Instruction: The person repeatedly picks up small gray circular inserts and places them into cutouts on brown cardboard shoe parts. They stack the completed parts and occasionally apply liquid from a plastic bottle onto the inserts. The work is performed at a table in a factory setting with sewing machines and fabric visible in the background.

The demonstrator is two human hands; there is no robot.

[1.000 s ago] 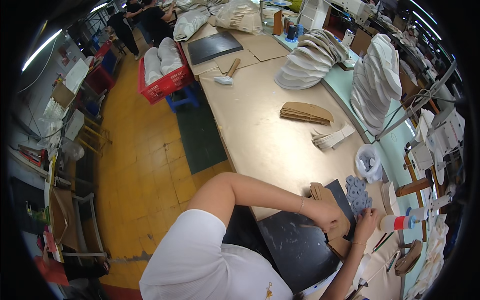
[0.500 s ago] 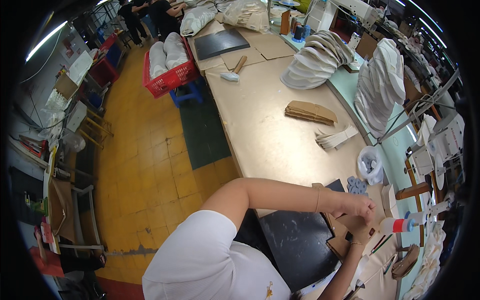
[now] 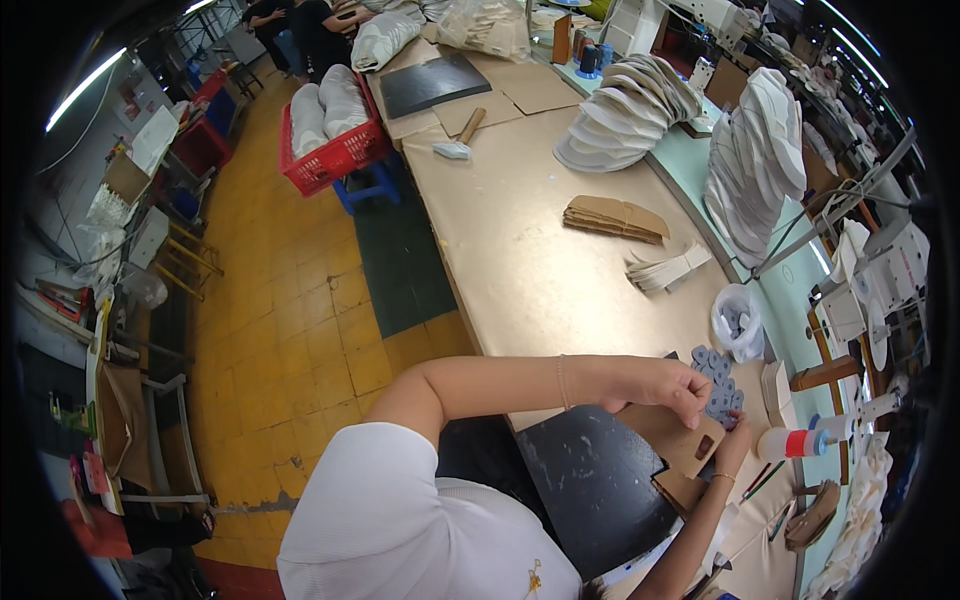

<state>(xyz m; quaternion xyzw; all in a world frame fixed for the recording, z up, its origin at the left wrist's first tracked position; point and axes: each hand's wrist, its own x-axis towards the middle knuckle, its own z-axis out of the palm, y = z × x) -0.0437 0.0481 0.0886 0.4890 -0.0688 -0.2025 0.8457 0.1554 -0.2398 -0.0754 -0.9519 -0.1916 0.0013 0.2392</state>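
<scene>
Grey pieces (image 3: pixel 722 393) lay heaped at the fingertips of the right grip (image 3: pixel 735 448), its hold unclear; leftward, the left grip (image 3: pixel 668 388) curled above a brown cutout (image 3: pixel 676 440), contents hidden. Piece-picking seemed underway; next probably called for separating 1.

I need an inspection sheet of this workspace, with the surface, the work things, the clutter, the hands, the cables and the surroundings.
Surface: tan-covered table; black board near the person.
Work things: brown card piece with a rectangular cutout; grey holed discs heaped beside it.
Clutter: hammer, bundle of brown pieces, white strips, white bag holding grey pieces.
Left hand: fingers bent, by the brown card piece; grip unclear.
Right hand: fingertips at the grey holed discs; grip unclear.
Cables: dark cable at the right, near a white sewing machine.
Surroundings: red crate with white bundles, above a blue stool; yellow tiled floor; people farther back.
</scene>
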